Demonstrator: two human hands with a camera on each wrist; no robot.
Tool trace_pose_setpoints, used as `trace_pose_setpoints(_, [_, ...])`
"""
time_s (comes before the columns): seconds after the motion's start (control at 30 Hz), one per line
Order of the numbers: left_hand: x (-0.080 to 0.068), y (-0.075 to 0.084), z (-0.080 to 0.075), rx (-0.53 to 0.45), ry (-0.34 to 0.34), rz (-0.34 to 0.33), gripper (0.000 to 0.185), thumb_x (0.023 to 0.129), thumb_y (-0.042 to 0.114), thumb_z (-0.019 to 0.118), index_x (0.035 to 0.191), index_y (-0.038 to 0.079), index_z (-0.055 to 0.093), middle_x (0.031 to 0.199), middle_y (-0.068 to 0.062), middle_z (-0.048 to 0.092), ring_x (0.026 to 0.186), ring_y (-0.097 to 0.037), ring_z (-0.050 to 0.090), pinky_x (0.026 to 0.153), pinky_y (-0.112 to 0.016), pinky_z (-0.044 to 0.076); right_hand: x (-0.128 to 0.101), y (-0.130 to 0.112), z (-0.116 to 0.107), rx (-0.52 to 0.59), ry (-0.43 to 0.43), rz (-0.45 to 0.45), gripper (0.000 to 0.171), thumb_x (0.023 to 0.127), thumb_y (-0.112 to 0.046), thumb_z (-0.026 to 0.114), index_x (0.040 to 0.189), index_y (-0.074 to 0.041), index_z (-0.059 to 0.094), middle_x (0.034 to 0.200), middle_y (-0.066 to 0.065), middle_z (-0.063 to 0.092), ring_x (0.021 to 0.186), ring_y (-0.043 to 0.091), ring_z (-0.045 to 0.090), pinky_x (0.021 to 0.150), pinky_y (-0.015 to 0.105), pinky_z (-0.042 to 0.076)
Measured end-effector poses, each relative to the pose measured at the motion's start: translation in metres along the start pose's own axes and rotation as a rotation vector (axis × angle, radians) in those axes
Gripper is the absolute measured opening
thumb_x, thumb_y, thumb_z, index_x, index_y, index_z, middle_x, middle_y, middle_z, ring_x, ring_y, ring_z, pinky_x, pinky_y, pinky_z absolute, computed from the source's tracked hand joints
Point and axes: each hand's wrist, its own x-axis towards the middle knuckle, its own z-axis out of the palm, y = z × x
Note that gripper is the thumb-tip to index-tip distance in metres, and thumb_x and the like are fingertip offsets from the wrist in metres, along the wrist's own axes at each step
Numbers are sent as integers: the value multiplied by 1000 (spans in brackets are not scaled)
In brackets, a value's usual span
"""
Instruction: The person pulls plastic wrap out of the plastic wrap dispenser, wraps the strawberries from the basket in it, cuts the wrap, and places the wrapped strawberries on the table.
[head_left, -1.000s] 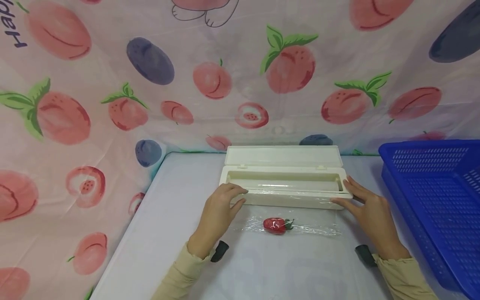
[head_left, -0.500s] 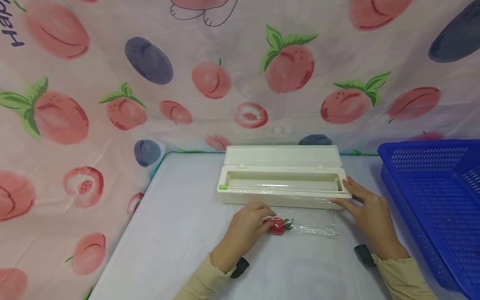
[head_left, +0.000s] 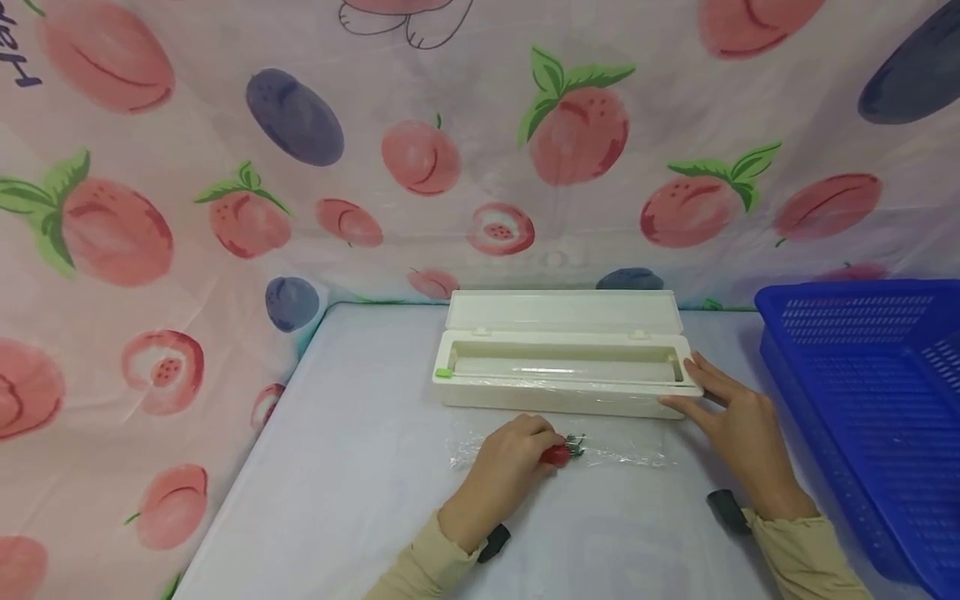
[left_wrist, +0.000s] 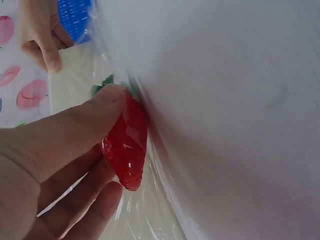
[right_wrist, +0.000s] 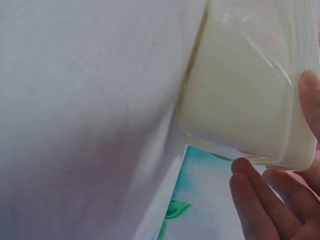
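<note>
Left hand [head_left: 510, 467] lies low on the white tabletop [head_left: 360, 467], thumb and curled fingers pinching a glossy red toy strawberry [left_wrist: 126, 142] with green leaves, which sits on a crinkled sheet of clear cling film [head_left: 630, 454] just in front of the long cream plastic dispenser box [head_left: 562, 392], lid open. Right hand [head_left: 738, 425] rests with straight, spread fingers against the box's right end. The left wrist view shows the pinch closely; a blue mesh basket [head_left: 877, 392] appears fully only from the head.
</note>
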Motion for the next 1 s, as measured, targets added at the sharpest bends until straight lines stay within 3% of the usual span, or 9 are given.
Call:
trace_pose_setpoints(0.23, [0, -2, 2, 0, -4, -5, 35, 74, 16, 88, 105, 15, 72, 104, 7, 68, 100, -7, 62, 89, -17, 50, 2, 1, -1, 25, -20, 9, 68, 69, -24, 91, 129, -3, 64, 133, 13, 61, 103, 7, 63, 83, -8, 30])
trace_pose_setpoints(0.3, [1, -3, 3, 1, -8, -11, 35, 74, 16, 88, 105, 16, 72, 104, 7, 68, 100, -7, 61, 89, -16, 50, 2, 1, -2, 30, -35, 18, 68, 70, -24, 90, 128, -3, 63, 133, 13, 60, 100, 9, 65, 82, -8, 31])
trace_pose_setpoints(0.43, [2, -4, 3, 8, -9, -14, 32, 76, 15, 87, 104, 16, 72, 104, 7, 69, 100, -7, 62, 89, -16, 50, 2, 2, -3, 27, -58, 29, 69, 70, -25, 90, 130, -2, 62, 135, 13, 59, 98, 29, 66, 82, -9, 30])
trace_pose_setpoints(0.6, [3, -5, 1, 33, -12, 27, 29, 79, 13, 84, 105, 15, 72, 104, 6, 69, 100, -8, 62, 89, -17, 51, 4, 2, -4, 30, -83, 34, 71, 72, -26, 89, 132, -1, 60, 138, 13, 57, 99, 36, 65, 83, -9, 28])
trace_pose_setpoints(0.73, [3, -6, -1, 55, -26, 61, 28, 81, 15, 83, 107, 15, 73, 104, 5, 70, 101, -9, 62, 90, -18, 51, 6, 1, -6, 15, -113, 46, 73, 73, -29, 88, 134, -1, 58, 140, 13, 55, 102, 39, 65, 96, 18, 48])
trace_pose_setpoints(0.8, [3, -7, -3, 55, -38, 69, 27, 82, 15, 82, 107, 15, 73, 105, 5, 70, 102, -9, 62, 91, -18, 51, 6, 0, -7, 11, -124, 50, 73, 73, -29, 88, 134, -1, 58, 141, 13, 54, 101, 38, 66, 98, 19, 47])
trace_pose_setpoints(0.83, [3, -7, -4, 51, -45, 72, 27, 82, 15, 82, 108, 15, 73, 105, 5, 70, 102, -9, 62, 91, -18, 50, 6, 0, -7, 11, -128, 49, 74, 73, -29, 88, 135, -2, 58, 141, 13, 54, 101, 39, 66, 99, 19, 47])
trace_pose_setpoints(0.93, [3, -8, -7, 42, -71, 74, 27, 83, 16, 80, 109, 15, 73, 107, 5, 71, 103, -9, 62, 92, -17, 50, 7, 0, -9, 20, -145, 44, 75, 74, -30, 88, 136, -2, 57, 142, 14, 53, 100, 39, 67, 90, -5, 31])
trace_pose_setpoints(1.0, [3, -9, -9, 29, -90, 72, 27, 85, 18, 79, 111, 16, 73, 108, 6, 71, 104, -9, 62, 93, -17, 50, 7, 0, -10, 22, -162, 43, 77, 74, -31, 88, 137, -2, 55, 143, 15, 51, 100, 40, 67, 84, -9, 24])
